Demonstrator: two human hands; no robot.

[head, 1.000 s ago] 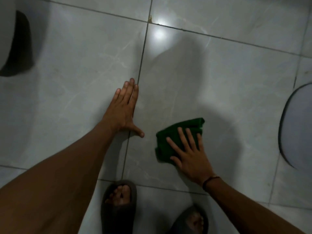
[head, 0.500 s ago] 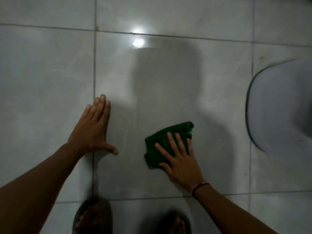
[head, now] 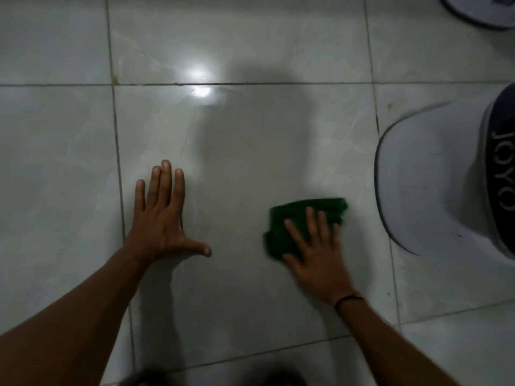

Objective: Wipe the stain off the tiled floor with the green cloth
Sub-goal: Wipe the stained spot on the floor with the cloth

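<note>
A folded green cloth (head: 289, 221) lies flat on the glossy pale tiled floor (head: 250, 151). My right hand (head: 317, 254) presses down on its near right part, fingers spread over it. My left hand (head: 161, 218) rests flat on the same tile to the left, palm down, fingers together and thumb out, holding nothing. A small yellowish-brown stain (head: 114, 78) sits at the grout crossing far left of the light glare. I cannot make out a stain under the cloth.
A grey plastic object marked JOYO (head: 434, 185) stands at the right, close to the cloth. Another rounded rim (head: 479, 12) shows at the top right. Dark sandal tips (head: 145, 380) are at the bottom edge. A light glare (head: 199, 79) reflects on the tiles.
The view has shifted, so both hands now sit on the same tile. My right hand has slid the cloth to the right, nearer the grey object. My left hand stays flat on the floor.
</note>
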